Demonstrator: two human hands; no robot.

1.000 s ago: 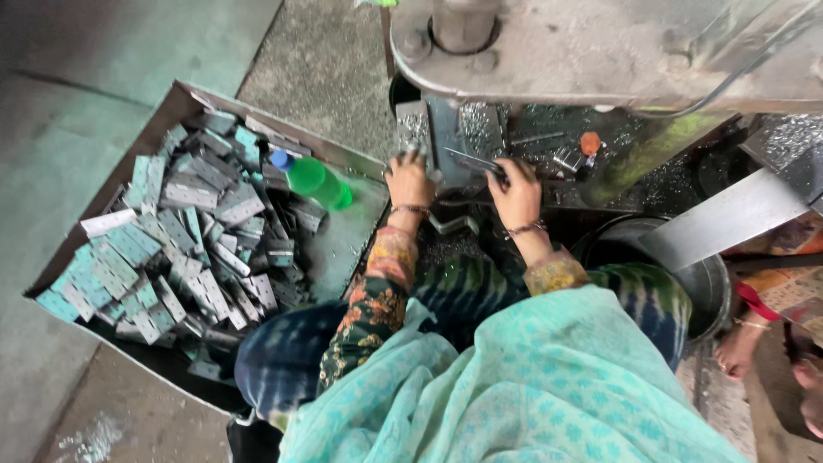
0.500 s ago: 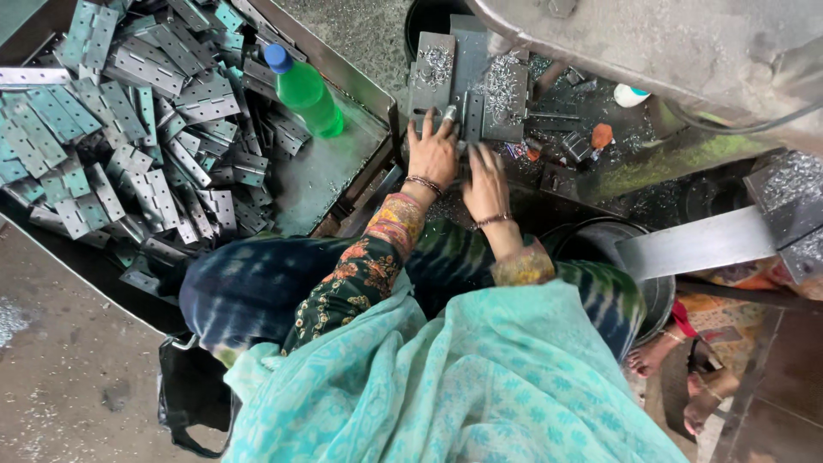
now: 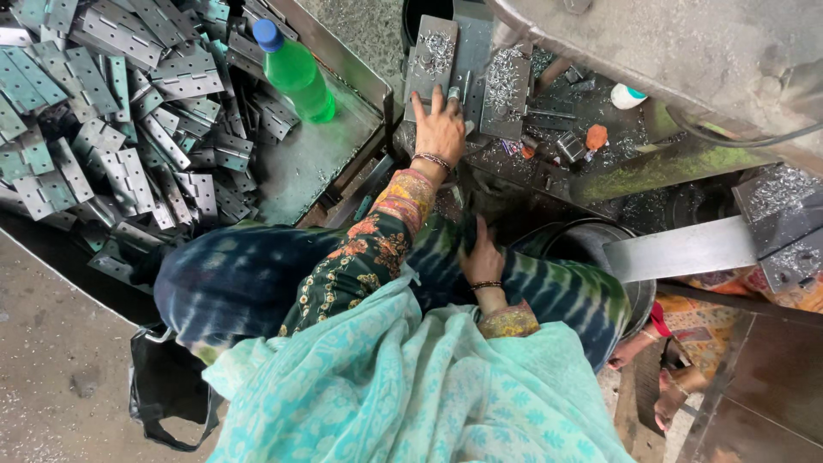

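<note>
Tray (image 3: 343, 150): left of the machine bed, holding the hinge pile and the bottle.
Hinge plates (image 3: 111, 111): heaped across the tray's left and middle part, piled over one another.
Bottle (image 3: 294, 70): lying tilted in the tray, at the right edge of the hinge pile, near the tray's far wall.
Machine bed (image 3: 549, 163): right of the tray, beyond the person's knees.
Left hand (image 3: 440, 129): flat on the machine bed, fingers touching an upright plate (image 3: 431, 56).
Right hand (image 3: 482, 257): down on the lap, nearer the body, well apart from the left hand.
Bag (image 3: 163, 386): on the floor, left of the person, before the tray.
Metal chute (image 3: 686, 249): right of the knees, over a round bucket (image 3: 591, 244).
</note>
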